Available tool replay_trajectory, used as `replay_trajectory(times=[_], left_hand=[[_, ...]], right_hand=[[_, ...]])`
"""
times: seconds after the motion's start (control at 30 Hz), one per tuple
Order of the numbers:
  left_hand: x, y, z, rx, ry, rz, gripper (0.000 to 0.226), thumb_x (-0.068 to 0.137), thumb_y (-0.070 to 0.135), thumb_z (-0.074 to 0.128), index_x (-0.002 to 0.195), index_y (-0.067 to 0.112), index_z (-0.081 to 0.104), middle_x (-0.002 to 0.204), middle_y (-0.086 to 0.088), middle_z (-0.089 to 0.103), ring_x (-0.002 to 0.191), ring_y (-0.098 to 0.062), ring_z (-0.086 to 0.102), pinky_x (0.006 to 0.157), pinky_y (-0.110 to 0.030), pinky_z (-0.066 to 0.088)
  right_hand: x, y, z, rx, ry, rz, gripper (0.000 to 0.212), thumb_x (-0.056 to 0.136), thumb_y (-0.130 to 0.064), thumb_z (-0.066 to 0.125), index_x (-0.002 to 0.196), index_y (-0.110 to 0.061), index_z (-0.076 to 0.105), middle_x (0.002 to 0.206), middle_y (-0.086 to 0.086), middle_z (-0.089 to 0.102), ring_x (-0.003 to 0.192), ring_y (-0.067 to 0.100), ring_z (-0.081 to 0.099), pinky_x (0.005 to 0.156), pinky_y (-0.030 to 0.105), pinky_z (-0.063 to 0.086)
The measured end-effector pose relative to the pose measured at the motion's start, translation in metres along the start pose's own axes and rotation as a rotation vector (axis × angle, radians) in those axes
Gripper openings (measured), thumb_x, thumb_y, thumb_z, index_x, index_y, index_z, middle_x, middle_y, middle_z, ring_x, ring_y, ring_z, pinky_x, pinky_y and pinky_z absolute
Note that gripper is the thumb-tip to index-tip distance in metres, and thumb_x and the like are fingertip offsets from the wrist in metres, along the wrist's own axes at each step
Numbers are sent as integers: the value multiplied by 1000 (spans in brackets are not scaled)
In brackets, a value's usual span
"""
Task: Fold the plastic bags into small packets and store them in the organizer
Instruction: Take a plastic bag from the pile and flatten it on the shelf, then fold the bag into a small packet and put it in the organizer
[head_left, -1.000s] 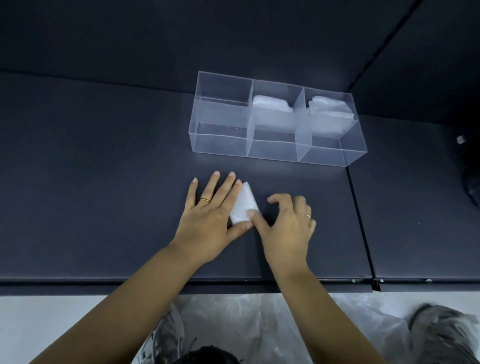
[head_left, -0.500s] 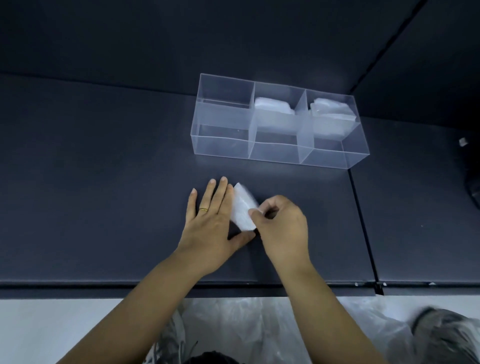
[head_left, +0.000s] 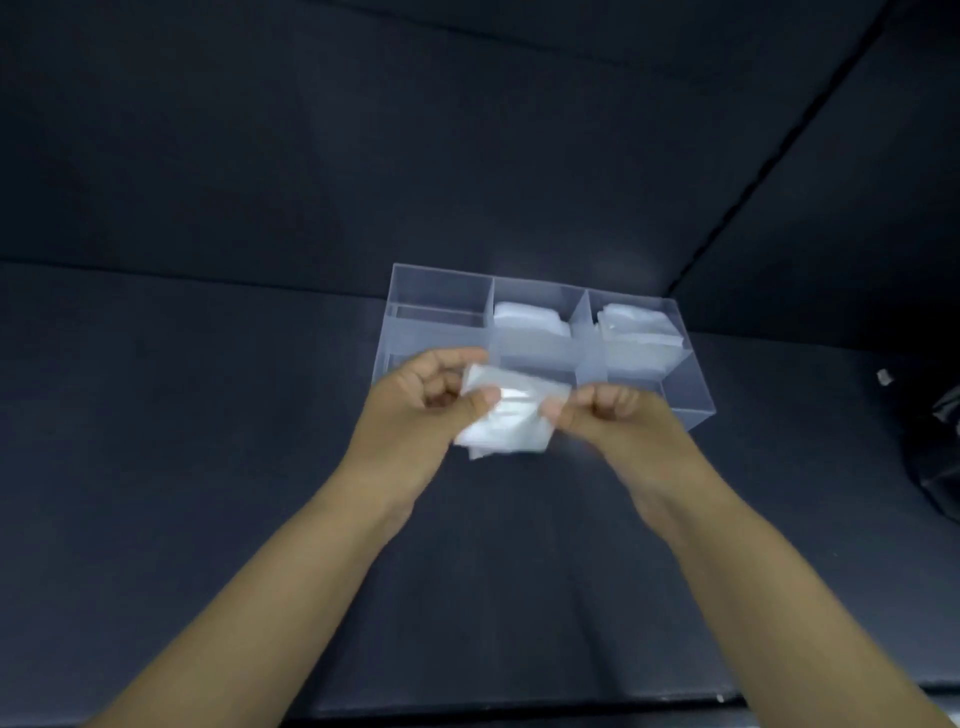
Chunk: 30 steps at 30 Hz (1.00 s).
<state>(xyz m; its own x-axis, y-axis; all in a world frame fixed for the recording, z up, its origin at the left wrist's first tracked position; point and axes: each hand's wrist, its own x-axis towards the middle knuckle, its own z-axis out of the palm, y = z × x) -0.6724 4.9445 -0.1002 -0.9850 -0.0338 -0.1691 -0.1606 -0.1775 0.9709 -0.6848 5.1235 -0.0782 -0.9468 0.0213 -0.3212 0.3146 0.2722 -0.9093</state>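
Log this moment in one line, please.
left hand + right hand: hold folded packet | organizer: left compartment empty, other two filled

A dark, matte worktop (head_left: 182, 441) runs back to an equally dark padded wall (head_left: 363, 130), dimly lit from above, with a thin seam (head_left: 779, 135) cutting diagonally down the wall's right side, a small pale scrap (head_left: 883, 376) and a crumpled black object (head_left: 940, 457) at the far right.
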Motion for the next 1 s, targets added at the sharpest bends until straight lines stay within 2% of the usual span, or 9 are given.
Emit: replay_trajectory(times=[0.13, 0.2, 0.27, 0.37, 0.47, 0.53, 0.67, 0.83, 1.0], left_hand=[[22, 2, -12, 467, 268, 310, 20, 88, 12, 66, 99, 29, 65, 82, 12, 67, 77, 1, 59, 75, -10, 44], [22, -10, -13, 901, 205, 444, 30, 91, 24, 61, 121, 25, 60, 114, 7, 65, 109, -7, 54, 96, -19, 36], [18, -27, -11, 1223, 41, 450, 50, 94, 42, 50, 139, 21, 46, 141, 3, 49, 136, -17, 34, 116, -34, 14], [11, -45, -11, 1465, -73, 380, 64, 95, 56, 29, 151, 24, 23, 156, 6, 27, 148, -15, 8, 119, -40, -10], [8, -49, -15, 1540, -82, 406, 68, 94, 55, 22, 153, 21, 12, 160, 3, 13, 148, -18, -3, 118, -42, -13], [-1, -50, -13, 1494, -69, 430, 67, 95, 52, 27, 151, 15, 22, 159, -3, 19, 148, -23, 3, 120, -44, -4], [-46, -74, -1, 1445, -119, 489, 64, 94, 48, 30, 144, 9, 40, 153, -8, 34, 144, -27, 22, 116, -47, 11], [-97, -111, 3, 1588, -285, 326, 75, 91, 60, 15, 149, 14, 30, 157, -5, 24, 146, -24, 18, 117, -47, 10], [-101, -117, 1, 1590, -257, 326, 77, 92, 62, 6, 153, 16, 16, 160, -3, 12, 148, -21, 6, 119, -46, 3]], right_hand=[[74, -26, -13, -145, 245, -31, 16, 80, -23, 77, 80, -9, 69, 72, -3, 64, 66, 6, 59, 55, 16, 45], [109, -30, -14, -340, 281, -11, 22, 80, -25, 76, 86, -5, 71, 80, 4, 68, 78, 19, 64, 69, 24, 49], [137, -29, -10, -591, 304, 11, 17, 80, -28, 73, 81, -11, 71, 86, 7, 69, 91, 28, 65, 87, 33, 49], [157, -23, -1, -912, 404, 18, 12, 76, -28, 68, 68, -19, 64, 67, -1, 57, 90, 27, 62, 82, 30, 37], [164, -12, 0, -1127, 456, -9, 18, 77, -33, 69, 77, -18, 60, 83, 3, 64, 96, 27, 59, 81, 33, 29], [162, -9, -4, -1136, 453, -47, 21, 78, -34, 71, 82, -18, 58, 96, 6, 66, 100, 28, 58, 85, 35, 31], [114, -11, -15, -749, 471, -278, 23, 80, -31, 73, 83, -18, 53, 97, 3, 62, 92, 23, 59, 85, 33, 40], [-37, 36, -30, -474, 501, -519, 22, 92, -29, 59, 75, -18, 49, 74, -2, 50, 69, 14, 49, 65, 27, 41], [-189, 158, -39, -532, 553, -208, 36, 92, -49, 49, 71, -19, 53, 71, -4, 52, 65, 14, 50, 58, 37, 44]])
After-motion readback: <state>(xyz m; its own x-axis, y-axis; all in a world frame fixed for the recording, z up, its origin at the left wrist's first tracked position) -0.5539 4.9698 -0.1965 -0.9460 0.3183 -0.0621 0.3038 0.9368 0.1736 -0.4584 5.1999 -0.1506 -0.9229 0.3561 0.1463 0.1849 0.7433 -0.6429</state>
